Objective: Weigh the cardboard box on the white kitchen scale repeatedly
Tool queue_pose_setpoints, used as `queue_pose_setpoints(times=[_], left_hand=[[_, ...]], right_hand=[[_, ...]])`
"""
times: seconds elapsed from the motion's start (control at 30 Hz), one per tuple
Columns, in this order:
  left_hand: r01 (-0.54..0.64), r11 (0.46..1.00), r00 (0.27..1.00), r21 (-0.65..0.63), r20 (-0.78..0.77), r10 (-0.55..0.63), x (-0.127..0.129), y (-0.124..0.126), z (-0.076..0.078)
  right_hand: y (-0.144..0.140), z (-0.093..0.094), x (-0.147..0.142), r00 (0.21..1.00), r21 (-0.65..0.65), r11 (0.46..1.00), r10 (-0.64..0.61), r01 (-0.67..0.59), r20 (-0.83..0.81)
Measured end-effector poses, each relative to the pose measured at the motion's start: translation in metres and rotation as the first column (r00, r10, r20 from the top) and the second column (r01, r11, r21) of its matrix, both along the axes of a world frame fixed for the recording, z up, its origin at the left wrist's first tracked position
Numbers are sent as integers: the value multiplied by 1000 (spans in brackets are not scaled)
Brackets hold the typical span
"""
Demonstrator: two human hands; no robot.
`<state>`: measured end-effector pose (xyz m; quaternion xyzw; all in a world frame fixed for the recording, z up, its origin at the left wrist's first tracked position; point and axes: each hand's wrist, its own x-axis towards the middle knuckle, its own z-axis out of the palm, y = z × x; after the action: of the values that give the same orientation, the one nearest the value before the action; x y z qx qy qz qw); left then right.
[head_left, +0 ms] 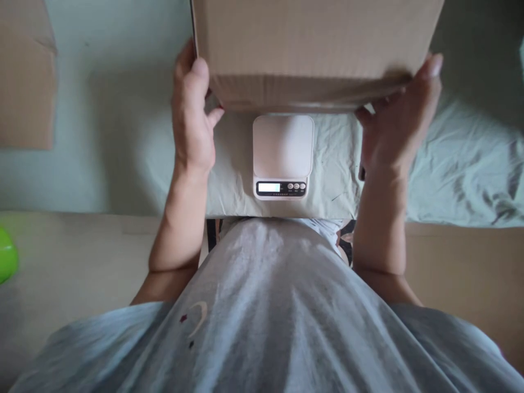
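A large cardboard box (315, 41) is held up between my hands at the top of the view, and its upper part runs out of the frame. My left hand (192, 114) grips the left lower corner, thumb on the side facing me. On the right lower corner, my right hand (403, 112) is closed with its fingers partly under the box. Just below the box's near edge in the picture lies a white kitchen scale (282, 147) with a lit display and a few round buttons. Nothing rests on the visible part of its plate.
A pale green cloth (135, 180) with wrinkles covers the table. Another piece of cardboard (27, 93) lies at the far left. Beside my right wrist, a small dark object (362, 172) shows partly. A bright green round thing (6, 254) is at the left edge, below table level.
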<state>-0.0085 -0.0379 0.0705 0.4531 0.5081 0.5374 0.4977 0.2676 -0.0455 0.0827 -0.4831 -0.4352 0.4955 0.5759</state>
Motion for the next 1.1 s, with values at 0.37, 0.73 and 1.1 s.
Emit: queue_pose_setpoints(times=[0.37, 0.73, 1.1], left_hand=[[-56, 993, 995, -104, 71, 64, 5, -98, -9], [3, 998, 999, -69, -33, -6, 4, -106, -22], [-48, 987, 995, -156, -93, 34, -26, -94, -81]], right_hand=[[-84, -9, -4, 995, -113, 993, -26, 37, 95], [-91, -26, 1, 997, -134, 991, -18, 28, 72], [-81, -78, 18, 999, -211, 977, -38, 36, -5]])
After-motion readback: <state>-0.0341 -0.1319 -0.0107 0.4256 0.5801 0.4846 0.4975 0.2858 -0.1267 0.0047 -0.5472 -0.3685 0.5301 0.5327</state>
